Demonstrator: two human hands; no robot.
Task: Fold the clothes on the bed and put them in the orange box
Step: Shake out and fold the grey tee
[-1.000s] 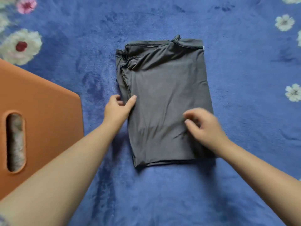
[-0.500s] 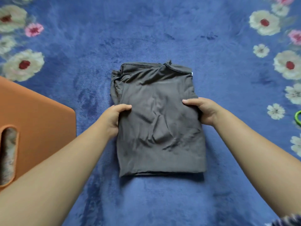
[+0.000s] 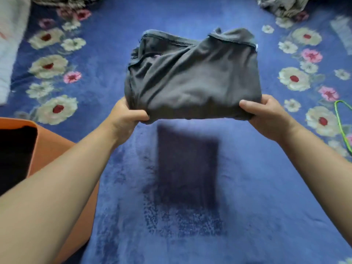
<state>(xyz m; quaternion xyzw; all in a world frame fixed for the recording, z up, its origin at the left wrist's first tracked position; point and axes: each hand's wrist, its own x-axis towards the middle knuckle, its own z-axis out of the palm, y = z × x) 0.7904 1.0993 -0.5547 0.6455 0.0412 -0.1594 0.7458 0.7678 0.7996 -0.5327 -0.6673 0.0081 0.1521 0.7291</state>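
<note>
A folded dark grey garment [image 3: 192, 77] hangs in the air above the blue bed cover, casting a dark shadow on it. My left hand [image 3: 125, 119] grips its near left corner, thumb on top. My right hand [image 3: 266, 115] grips its near right corner the same way. The orange box [image 3: 49, 149] stands at the left edge below my left forearm, its dark opening partly in view.
The blue flowered bed cover [image 3: 266, 206] fills the view. Grey-striped clothes [image 3: 66, 0] lie at the far left top, more grey cloth [image 3: 282, 6] at the top right, a pale cloth [image 3: 9, 44] at the left edge. A green cord [image 3: 341, 119] lies at the right.
Both hands moved to the garment's sides, took hold of it and lifted it off the bed. The view tilted up, showing more of the bed and the box's opening.
</note>
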